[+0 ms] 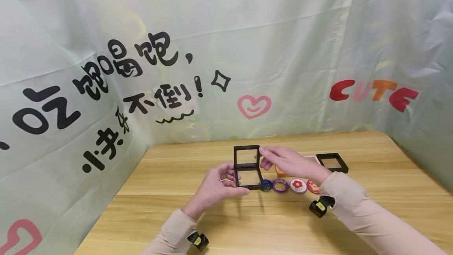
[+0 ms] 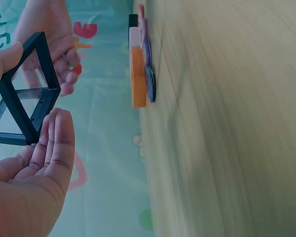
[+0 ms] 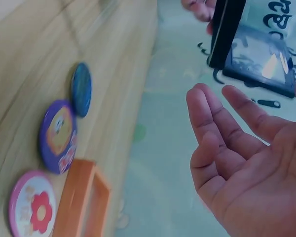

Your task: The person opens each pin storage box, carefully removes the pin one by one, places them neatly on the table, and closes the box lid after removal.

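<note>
A black hinged display case [image 1: 247, 167] with clear film panes stands open above the table. My left hand [image 1: 230, 182] grips its lower half, thumb in front and fingers behind. In the left wrist view the thumb sits on one corner of the case [image 2: 44, 64] and the fingers [image 2: 56, 136] support the lower frame. My right hand [image 1: 263, 157] is at the raised lid's right edge, a fingertip touching its top corner. Seen from the right wrist, that hand [image 3: 227, 148] has relaxed, spread fingers, and the case [image 3: 227, 29] lies just beyond them.
Round badges lie in a row on the wooden table [image 1: 247, 223]: blue [image 1: 267, 185], purple [image 1: 280, 185], a pink flower one [image 1: 298, 185] and red [image 1: 313, 186]. An orange frame [image 3: 84, 202] sits behind them and a second black case [image 1: 332, 162] to the right. Printed cloth walls surround the table.
</note>
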Available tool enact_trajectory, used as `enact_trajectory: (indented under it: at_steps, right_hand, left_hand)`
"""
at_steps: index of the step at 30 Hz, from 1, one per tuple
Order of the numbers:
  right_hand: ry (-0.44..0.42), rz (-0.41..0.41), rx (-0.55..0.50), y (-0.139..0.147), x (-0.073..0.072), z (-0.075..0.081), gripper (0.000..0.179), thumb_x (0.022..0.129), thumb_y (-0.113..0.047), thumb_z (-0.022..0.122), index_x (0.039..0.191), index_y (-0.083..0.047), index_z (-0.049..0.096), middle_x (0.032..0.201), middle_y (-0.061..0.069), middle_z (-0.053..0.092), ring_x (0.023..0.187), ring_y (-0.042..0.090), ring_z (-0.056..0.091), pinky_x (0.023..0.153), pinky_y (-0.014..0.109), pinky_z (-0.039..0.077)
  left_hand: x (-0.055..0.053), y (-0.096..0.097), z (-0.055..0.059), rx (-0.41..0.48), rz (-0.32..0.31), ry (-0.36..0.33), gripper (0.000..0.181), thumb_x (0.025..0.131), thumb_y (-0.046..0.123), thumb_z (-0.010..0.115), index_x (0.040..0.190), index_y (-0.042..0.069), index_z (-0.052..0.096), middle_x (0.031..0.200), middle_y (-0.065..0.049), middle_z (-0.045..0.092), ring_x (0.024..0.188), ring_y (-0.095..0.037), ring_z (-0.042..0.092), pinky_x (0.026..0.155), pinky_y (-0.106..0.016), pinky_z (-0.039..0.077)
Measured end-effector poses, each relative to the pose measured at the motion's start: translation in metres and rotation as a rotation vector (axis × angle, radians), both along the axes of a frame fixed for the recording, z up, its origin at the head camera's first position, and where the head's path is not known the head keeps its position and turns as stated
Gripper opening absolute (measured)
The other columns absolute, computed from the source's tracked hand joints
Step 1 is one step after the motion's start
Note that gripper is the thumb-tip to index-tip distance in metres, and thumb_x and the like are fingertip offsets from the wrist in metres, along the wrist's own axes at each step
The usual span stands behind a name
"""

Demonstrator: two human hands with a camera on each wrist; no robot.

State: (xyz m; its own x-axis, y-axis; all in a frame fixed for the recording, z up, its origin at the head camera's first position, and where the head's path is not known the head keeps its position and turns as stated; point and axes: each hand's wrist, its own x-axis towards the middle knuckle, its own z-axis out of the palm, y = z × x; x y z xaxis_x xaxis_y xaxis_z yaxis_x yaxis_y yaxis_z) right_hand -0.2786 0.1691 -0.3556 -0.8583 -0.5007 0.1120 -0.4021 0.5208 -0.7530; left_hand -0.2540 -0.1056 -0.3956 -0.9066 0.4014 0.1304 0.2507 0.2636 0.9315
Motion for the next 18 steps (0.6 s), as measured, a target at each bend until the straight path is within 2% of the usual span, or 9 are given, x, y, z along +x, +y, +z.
enact_trajectory:
  at_steps: [2, 6, 11, 15, 18]
  right_hand:
    - [-0.028, -0.003, -0.02, -0.003, 0.003, 0.003, 0.058, 0.118, -0.049, 0.031, 0.137, -0.009, 0.068, 0.115, 0.006, 0.075, 0.104, 0.015, 0.071, 0.105, 0.046, 0.056]
    - [-0.047, -0.012, -0.021, -0.009, 0.007, 0.008, 0.061, 0.117, -0.053, 0.027, 0.143, -0.016, 0.067, 0.128, 0.008, 0.072, 0.11, 0.018, 0.069, 0.099, 0.046, 0.055]
    - [-0.064, 0.015, -0.039, -0.011, 0.01, 0.011, 0.062, 0.118, -0.052, 0.023, 0.143, -0.017, 0.068, 0.123, 0.009, 0.074, 0.108, 0.022, 0.069, 0.091, 0.042, 0.055]
    - [-0.076, 0.037, -0.05, -0.01, 0.01, 0.012, 0.059, 0.117, -0.05, 0.029, 0.14, -0.017, 0.071, 0.132, 0.011, 0.073, 0.105, 0.022, 0.068, 0.09, 0.043, 0.056]
    - [-0.068, 0.068, -0.05, -0.009, 0.008, 0.011, 0.054, 0.117, -0.047, 0.034, 0.139, -0.016, 0.072, 0.143, 0.013, 0.069, 0.11, 0.022, 0.069, 0.095, 0.047, 0.057]
  left_hand:
    - [0.0, 0.002, 0.0, -0.007, -0.012, 0.003, 0.067, 0.077, 0.018, 0.099, 0.134, 0.005, 0.066, 0.117, -0.016, 0.072, 0.097, -0.017, 0.069, 0.086, -0.025, 0.064]
    - [0.002, 0.006, 0.002, -0.01, -0.035, 0.01, 0.065, 0.077, 0.018, 0.098, 0.132, 0.006, 0.066, 0.12, -0.023, 0.07, 0.097, -0.016, 0.069, 0.085, -0.024, 0.064]
    - [0.003, 0.007, 0.004, -0.005, -0.045, 0.02, 0.064, 0.077, 0.018, 0.098, 0.131, 0.006, 0.066, 0.118, -0.022, 0.07, 0.096, -0.016, 0.069, 0.086, -0.025, 0.064]
    - [0.002, 0.006, 0.003, -0.002, -0.04, 0.03, 0.062, 0.078, 0.019, 0.098, 0.13, 0.007, 0.067, 0.112, -0.01, 0.072, 0.095, -0.017, 0.069, 0.086, -0.025, 0.064]
    - [0.002, 0.006, 0.002, 0.0, -0.035, 0.025, 0.059, 0.079, 0.02, 0.098, 0.128, 0.009, 0.069, 0.108, -0.002, 0.072, 0.096, -0.018, 0.069, 0.086, -0.026, 0.064]
